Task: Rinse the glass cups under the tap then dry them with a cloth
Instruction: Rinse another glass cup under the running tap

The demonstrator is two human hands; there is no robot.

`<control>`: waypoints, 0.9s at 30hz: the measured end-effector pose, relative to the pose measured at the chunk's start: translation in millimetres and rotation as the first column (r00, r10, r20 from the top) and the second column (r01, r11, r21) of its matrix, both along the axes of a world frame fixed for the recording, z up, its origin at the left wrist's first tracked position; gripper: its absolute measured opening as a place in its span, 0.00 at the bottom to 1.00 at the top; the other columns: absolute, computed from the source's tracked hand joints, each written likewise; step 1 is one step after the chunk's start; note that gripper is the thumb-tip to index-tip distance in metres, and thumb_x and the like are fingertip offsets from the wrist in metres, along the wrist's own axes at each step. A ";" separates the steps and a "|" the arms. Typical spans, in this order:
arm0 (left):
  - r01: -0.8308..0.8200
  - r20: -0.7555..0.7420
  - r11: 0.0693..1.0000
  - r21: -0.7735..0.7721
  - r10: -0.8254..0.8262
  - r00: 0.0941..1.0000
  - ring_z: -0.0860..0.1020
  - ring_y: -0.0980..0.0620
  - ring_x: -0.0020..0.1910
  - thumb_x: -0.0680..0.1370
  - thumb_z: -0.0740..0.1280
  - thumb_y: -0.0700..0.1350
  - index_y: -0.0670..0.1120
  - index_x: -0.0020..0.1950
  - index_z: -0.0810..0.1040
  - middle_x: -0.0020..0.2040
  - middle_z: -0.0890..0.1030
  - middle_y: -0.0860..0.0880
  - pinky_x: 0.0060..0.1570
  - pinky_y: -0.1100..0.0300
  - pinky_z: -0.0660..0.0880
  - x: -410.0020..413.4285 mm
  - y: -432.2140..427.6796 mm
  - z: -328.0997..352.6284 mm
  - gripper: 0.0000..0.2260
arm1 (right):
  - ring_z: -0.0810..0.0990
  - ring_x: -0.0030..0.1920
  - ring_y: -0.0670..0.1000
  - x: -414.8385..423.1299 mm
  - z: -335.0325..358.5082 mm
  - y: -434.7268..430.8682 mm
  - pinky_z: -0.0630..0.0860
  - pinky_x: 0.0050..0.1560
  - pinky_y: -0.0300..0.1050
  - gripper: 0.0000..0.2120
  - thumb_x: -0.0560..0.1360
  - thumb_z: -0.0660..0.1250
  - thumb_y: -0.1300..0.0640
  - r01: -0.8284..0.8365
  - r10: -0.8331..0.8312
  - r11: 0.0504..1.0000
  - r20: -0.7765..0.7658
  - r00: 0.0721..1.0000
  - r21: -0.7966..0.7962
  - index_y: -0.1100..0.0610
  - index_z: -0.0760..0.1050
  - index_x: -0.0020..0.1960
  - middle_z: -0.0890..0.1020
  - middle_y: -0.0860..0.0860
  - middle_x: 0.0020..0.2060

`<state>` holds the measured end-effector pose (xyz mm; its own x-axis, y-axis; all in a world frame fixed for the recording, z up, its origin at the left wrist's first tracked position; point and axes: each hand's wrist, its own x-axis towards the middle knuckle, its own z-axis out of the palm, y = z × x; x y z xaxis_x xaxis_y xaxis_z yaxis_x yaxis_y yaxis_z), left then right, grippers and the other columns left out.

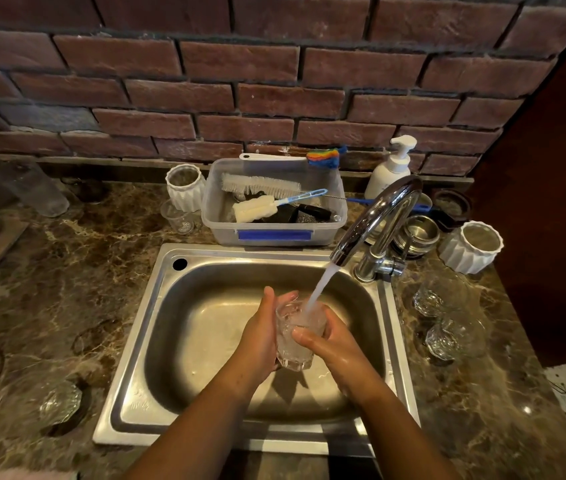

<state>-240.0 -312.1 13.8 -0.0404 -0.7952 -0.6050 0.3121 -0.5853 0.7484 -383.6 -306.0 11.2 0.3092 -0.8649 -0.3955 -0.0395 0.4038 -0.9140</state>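
Both hands are in the sink (143, 341), wrapped round one cup (292, 346). The left hand (260, 336) has its palm flat on the cup's left side, thumb and fingertips reaching up past the rim. The right hand (331, 344) grips from the other side, thumb laid across the front, fingers curled round the back, skin wet and shiny. The cup is clear cut glass with a faceted base, upright, held above the steel basin. Water (321, 285) slants from the curved chrome tap (375, 216) straight into its mouth.

Out on the brown veined marble counter (67, 271), two spare cups (428, 301) lie on the right of the sink, one nearer than the other, and a lone cup (61, 401) sits on the left. Behind the sink is a clear plastic tub (274, 233) with a blue latch, holding a bristle brush (260, 184) and a sponge brush (253, 208). Ribbed white pots (184, 187) flank it, a pump bottle (390, 171) stands by the rough brick wall (240, 64).
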 end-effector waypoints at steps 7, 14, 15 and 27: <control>0.010 -0.013 1.000 0.029 -0.010 1.000 0.83 0.47 0.59 0.81 0.47 0.66 0.52 0.75 0.70 0.64 0.82 0.48 0.57 0.53 0.80 -0.6 21.2 -6.5 0.30 | 0.83 0.59 0.54 6.2 -12.8 19.6 0.79 0.62 0.58 0.35 0.66 0.76 0.36 0.085 -0.088 0.988 0.023 0.996 0.126 0.49 0.70 0.67 0.82 0.54 0.61; 0.018 -0.149 0.982 0.187 0.010 0.989 0.81 0.40 0.63 0.76 0.52 0.72 0.49 0.80 0.61 0.71 0.77 0.40 0.64 0.36 0.75 9.5 38.1 -12.0 0.39 | 0.84 0.58 0.57 5.3 -12.4 29.9 0.79 0.62 0.62 0.30 0.70 0.73 0.41 0.075 -0.122 0.926 0.106 0.987 0.369 0.54 0.74 0.66 0.85 0.56 0.57; 0.033 -0.165 0.981 0.193 -0.001 0.986 0.80 0.38 0.64 0.75 0.53 0.73 0.49 0.80 0.62 0.69 0.78 0.40 0.66 0.34 0.73 10.6 40.0 -14.2 0.40 | 0.84 0.58 0.57 5.0 -11.7 30.4 0.78 0.63 0.62 0.29 0.70 0.74 0.41 0.073 -0.126 0.918 0.112 0.986 0.389 0.55 0.74 0.66 0.85 0.56 0.57; 0.111 -0.131 0.985 0.135 -0.093 0.987 0.85 0.41 0.56 0.83 0.49 0.65 0.48 0.67 0.74 0.55 0.86 0.40 0.53 0.46 0.81 11.6 54.3 -8.3 0.27 | 0.85 0.53 0.60 2.3 -1.3 31.2 0.80 0.57 0.60 0.23 0.72 0.72 0.40 0.083 -0.135 0.872 0.075 0.988 0.483 0.55 0.80 0.60 0.87 0.58 0.51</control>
